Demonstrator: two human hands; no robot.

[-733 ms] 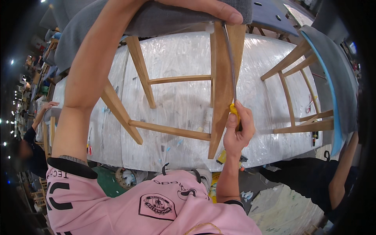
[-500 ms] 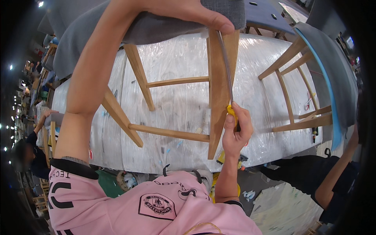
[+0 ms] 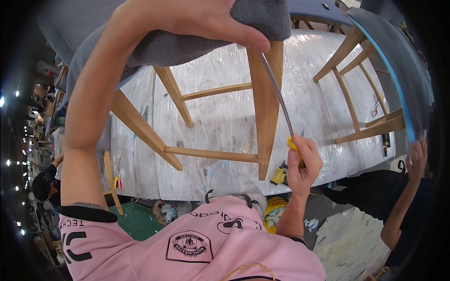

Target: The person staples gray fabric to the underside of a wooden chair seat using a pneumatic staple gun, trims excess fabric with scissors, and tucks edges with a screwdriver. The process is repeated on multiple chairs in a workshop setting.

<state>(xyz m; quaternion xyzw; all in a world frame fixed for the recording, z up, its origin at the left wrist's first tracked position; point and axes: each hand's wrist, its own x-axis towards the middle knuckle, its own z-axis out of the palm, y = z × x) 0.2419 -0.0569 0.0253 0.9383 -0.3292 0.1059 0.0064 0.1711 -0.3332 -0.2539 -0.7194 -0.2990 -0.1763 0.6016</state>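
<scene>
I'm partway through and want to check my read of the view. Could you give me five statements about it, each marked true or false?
1. The right hand grips a yellow-handled tool. True.
2. The tool's metal shaft points down at the floor. False: it slants up along a wooden leg toward the left thumb.
3. The left hand lies on grey upholstery. True.
4. The tabletop below is uncovered. False: it is a plastic-wrapped table.
5. The second chair, at the picture's right, has a light blue strip along its padding. True.
</scene>
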